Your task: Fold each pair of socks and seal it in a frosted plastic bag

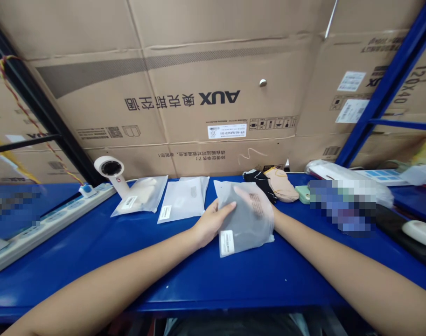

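Note:
My left hand (212,223) pinches the left edge of a frosted plastic zip bag (246,224), thumb on the front face. Something dark grey shows through the film, and a white label sits at the bag's lower left corner. My right hand (277,218) goes in or behind the bag from the right; I cannot tell which. Its fingers are only dimly visible through the plastic. Behind the bag lie a black folded garment (260,181) and a beige one (282,185). To the left is a flat frosted bag (183,198) on top of another.
A filled frosted bag (143,195) lies beside a white handheld fan (114,172) at left. A long power strip (55,224) runs along the left of the blue table (129,280). At right are a plastic-wrapped white object (352,179), a green box (303,194) and a white mouse (421,232). Cardboard (185,70) stands behind.

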Demonstrator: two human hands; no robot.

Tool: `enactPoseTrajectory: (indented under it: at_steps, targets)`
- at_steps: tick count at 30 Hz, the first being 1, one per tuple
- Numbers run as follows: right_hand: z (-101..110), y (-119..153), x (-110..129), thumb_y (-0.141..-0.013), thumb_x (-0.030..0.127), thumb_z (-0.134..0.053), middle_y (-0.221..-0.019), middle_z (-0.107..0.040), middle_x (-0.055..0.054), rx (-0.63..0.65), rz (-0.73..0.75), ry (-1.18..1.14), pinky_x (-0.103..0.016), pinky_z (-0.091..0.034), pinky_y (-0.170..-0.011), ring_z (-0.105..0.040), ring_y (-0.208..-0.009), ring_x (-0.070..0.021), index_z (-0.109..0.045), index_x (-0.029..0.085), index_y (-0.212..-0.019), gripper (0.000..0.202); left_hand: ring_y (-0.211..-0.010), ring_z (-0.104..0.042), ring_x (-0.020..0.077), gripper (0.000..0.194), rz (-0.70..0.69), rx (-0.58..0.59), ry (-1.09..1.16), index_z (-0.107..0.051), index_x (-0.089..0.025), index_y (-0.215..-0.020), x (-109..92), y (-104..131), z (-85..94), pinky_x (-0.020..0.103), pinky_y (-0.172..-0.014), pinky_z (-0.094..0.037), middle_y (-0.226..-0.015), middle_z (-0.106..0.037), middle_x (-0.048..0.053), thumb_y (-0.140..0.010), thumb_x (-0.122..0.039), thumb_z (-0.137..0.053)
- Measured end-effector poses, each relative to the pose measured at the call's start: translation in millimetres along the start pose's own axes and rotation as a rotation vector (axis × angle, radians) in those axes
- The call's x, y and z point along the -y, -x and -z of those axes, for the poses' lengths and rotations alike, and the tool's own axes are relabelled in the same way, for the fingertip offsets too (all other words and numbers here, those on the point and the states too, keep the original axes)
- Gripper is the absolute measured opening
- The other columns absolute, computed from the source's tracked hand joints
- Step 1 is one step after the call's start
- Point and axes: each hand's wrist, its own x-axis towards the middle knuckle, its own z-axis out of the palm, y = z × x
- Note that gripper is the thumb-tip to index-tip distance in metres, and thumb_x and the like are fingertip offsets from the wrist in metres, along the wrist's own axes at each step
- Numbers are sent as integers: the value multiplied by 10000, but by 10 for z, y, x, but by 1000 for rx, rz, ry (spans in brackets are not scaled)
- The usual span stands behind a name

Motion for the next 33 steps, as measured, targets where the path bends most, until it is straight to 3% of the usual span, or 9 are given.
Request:
enactPoseTrajectory:
  at_steps: [3,6,10,17,19,24,27,30,33]
  targets:
    - [-99,60,174,-773,509,-709,-977,-742,-99,24,-12,-101,-414,-566,-833,-697,-898,-271,-692,157,-1038,441,-986,-706,276,426,105,-123,114,-637,-162,-1144,-80,-19,18,428,-933,-546,-1085,-732,130,-825,-427,-733]
    - [-118,120,369,-699,487,-797,-1066,-741,-103,71,-44,-100,-420,-560,-867,-698,-946,-277,-693,168,-1105,527,-907,-727,268,414,192,-161,186,-650,-156,-1169,-127,-39,40,423,-885,-574,-1046,-744,133,-862,-432,-685]
    - [-75,103,490,-664,494,-819,-975,-762,-97,39,-73,103,-441,-555,-857,-696,-940,-311,-743,156,-967,460,-908,-734,248,413,197,-207,274,-627,-168,-1232,-142,-56,41,392,-880,-584,-1071,-743,126,-898,-411,-644]
    - [-82,29,460,-661,554,-794,-881,-763,-96,-4,-117,59,-439,-563,-808,-701,-883,-305,-739,144,-909,483,-944,-733,269,534,262,-191,372,-585,-175,-1301,-144,-101,100,405,-877,-587,-1108,-731,143,-904,-531,-593]
    - [-18,51,492,-683,551,-785,-921,-761,-101,44,-125,128,-440,-561,-825,-694,-914,-310,-740,136,-913,476,-946,-732,267,522,248,-154,362,-583,-194,-1309,-150,-101,116,409,-890,-581,-1116,-730,133,-892,-505,-624]
    - [60,157,571,-658,454,-842,-1091,-733,-81,354,-91,65,-400,-562,-880,-683,-969,-250,-701,178,-1101,541,-893,-737,267,516,192,-98,278,-585,-203,-1302,-169,-47,84,434,-876,-580,-1073,-741,127,-876,-483,-659]
    - [-50,190,558,-631,533,-831,-1024,-740,-96,308,-73,38,-390,-586,-765,-693,-839,-237,-699,171,-1089,599,-867,-738,256,477,162,-96,186,-625,-171,-1237,-171,-12,52,408,-874,-580,-1027,-750,130,-863,-461,-684]
    - [-111,187,580,-661,608,-778,-849,-739,-82,251,37,247,-367,-565,-691,-673,-731,-229,-731,166,-935,523,-826,-740,251,450,195,-90,159,-645,-145,-1197,-176,-12,48,399,-860,-583,-969,-756,131,-867,-449,-682]
    - [-31,186,669,-722,598,-746,-643,-684,-53,130,148,732,-321,-500,-613,-625,-603,-201,-720,180,-722,419,-792,-739,248,444,223,-103,177,-642,-155,-1209,-210,-39,84,400,-826,-591,-939,-760,120,-883,-456,-652]
